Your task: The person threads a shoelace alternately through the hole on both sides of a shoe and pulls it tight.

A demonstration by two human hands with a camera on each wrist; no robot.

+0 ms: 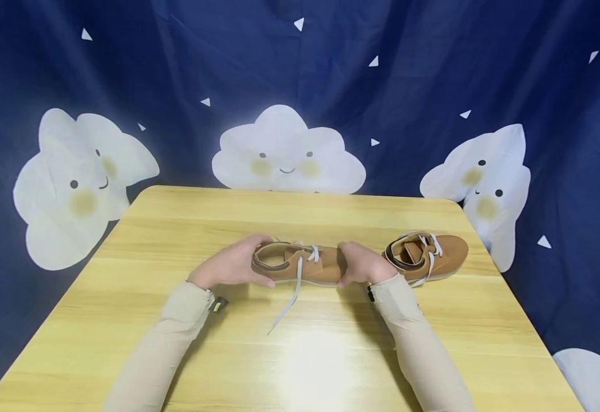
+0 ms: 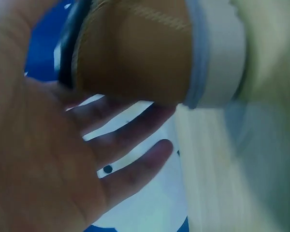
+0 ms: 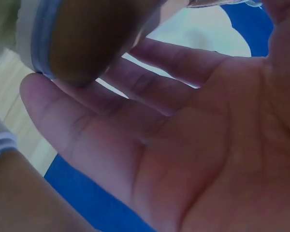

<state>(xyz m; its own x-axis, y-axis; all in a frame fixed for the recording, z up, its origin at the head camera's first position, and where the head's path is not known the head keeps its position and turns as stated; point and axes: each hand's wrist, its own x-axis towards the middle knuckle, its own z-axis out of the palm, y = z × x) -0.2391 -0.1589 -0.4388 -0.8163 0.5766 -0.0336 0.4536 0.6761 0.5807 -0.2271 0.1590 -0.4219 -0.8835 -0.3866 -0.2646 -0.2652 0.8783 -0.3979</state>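
A brown lace-up shoe (image 1: 328,265) lies sideways on the table between both hands, its toe to the right. My left hand (image 1: 232,265) grips the heel end, thumb on the near side and fingers round the far side. In the left wrist view the tan heel (image 2: 135,53) and pale sole sit against the fingers. At the toe, my right hand (image 1: 362,264) holds the shoe with thumb near and fingers beyond; the right wrist view shows the rounded toe (image 3: 92,43) against the fingers. One white lace (image 1: 296,294) trails loose onto the tabletop.
A matching brown shoe (image 1: 450,257) stands just right of my right hand, toe to the right. The light wooden table (image 1: 202,212) has rounded far corners. Behind it hangs a dark blue curtain (image 1: 259,63) with white clouds.
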